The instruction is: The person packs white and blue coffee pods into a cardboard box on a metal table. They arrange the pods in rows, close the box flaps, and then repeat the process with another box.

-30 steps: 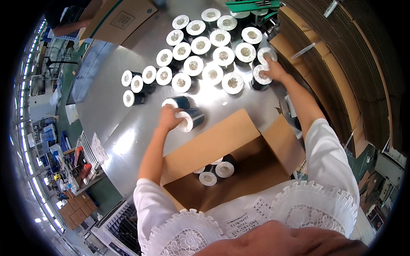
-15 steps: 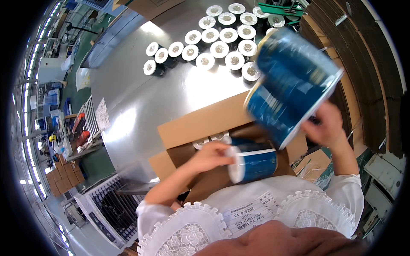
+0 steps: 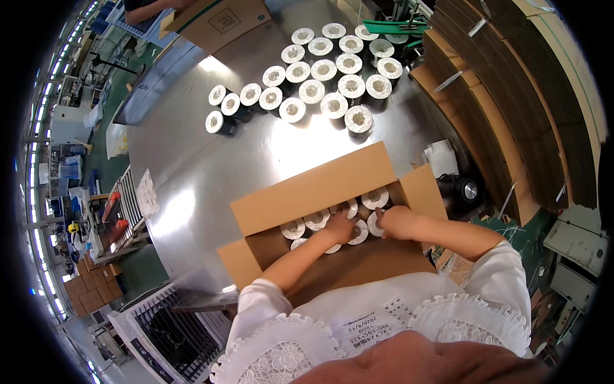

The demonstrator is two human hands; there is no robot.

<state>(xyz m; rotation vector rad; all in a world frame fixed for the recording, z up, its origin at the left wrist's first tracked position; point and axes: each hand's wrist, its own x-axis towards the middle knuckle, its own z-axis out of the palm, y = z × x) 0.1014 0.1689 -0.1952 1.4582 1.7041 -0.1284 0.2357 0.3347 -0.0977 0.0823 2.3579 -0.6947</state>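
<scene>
An open cardboard carton (image 3: 313, 185) stands in front of me, holding several film-wrapped canisters (image 3: 316, 219) upright in rows, their round white ends facing up. Inside it, my left hand (image 3: 341, 227) rests with fingers apart on canister tops near the middle. At the right end of the near row, my right hand (image 3: 398, 223) curls its fingers around the rim of a canister (image 3: 376, 224). The lower fingers of that hand are hidden between the canister and the carton wall.
More canisters (image 3: 311, 91) stand grouped on the steel table (image 3: 185, 160). Another carton (image 3: 224, 25) is at the far left, beside another person's arm (image 3: 150, 9). Stacked flat cardboard (image 3: 511, 109) rises at the right. A black-and-silver device (image 3: 464, 187) sits beyond the carton's right flap.
Both hands have gone down into the carton with the blue canisters they held. Those canisters now stand upright among the others. The far carton and a person's arm show more fully.
</scene>
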